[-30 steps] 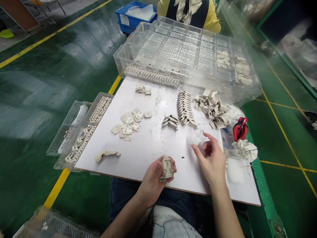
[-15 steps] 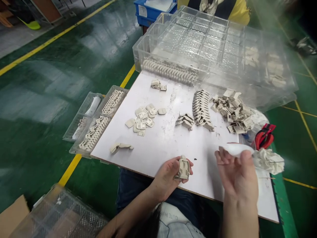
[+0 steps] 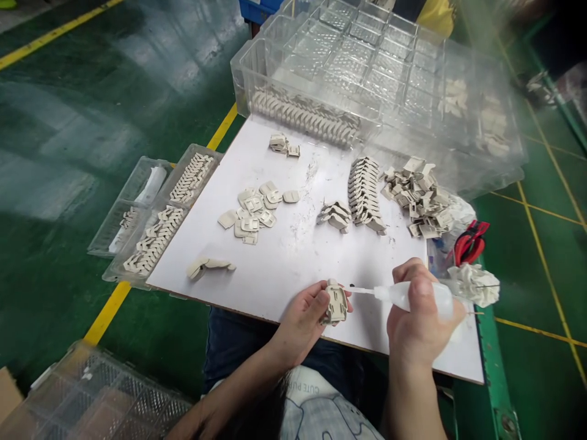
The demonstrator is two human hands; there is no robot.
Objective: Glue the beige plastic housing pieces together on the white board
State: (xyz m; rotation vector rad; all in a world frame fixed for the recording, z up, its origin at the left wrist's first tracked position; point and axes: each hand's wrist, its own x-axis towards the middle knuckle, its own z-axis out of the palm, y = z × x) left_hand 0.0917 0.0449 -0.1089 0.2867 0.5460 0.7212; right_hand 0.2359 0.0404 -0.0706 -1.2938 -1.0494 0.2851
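My left hand (image 3: 305, 315) holds a beige plastic part (image 3: 336, 302) near the front edge of the white board (image 3: 275, 275), its slotted face turned up. In my right hand (image 3: 419, 311) is a white squeeze bottle (image 3: 398, 294), gripped in closed fingers. The bottle's thin nozzle points left, its tip close to the upper right of the beige part; whether they touch I cannot tell. Flat beige pieces (image 3: 252, 208) lie loose at the middle left of the board. A curved row of beige parts (image 3: 364, 192) stands right of centre, beside a smaller group (image 3: 334, 216).
Heaped beige parts (image 3: 424, 195) lie at the board's right, near red-handled pliers (image 3: 470, 241) and crumpled white material (image 3: 477, 285). Large clear trays (image 3: 312, 116) stand at the back. Another clear case (image 3: 160, 214) is at the left edge. One long beige piece (image 3: 210, 266) lies front left.
My right hand has turned the bottle and brought it left, its nozzle now near the beige part. My left hand still holds that part. The whole view has shifted slightly.
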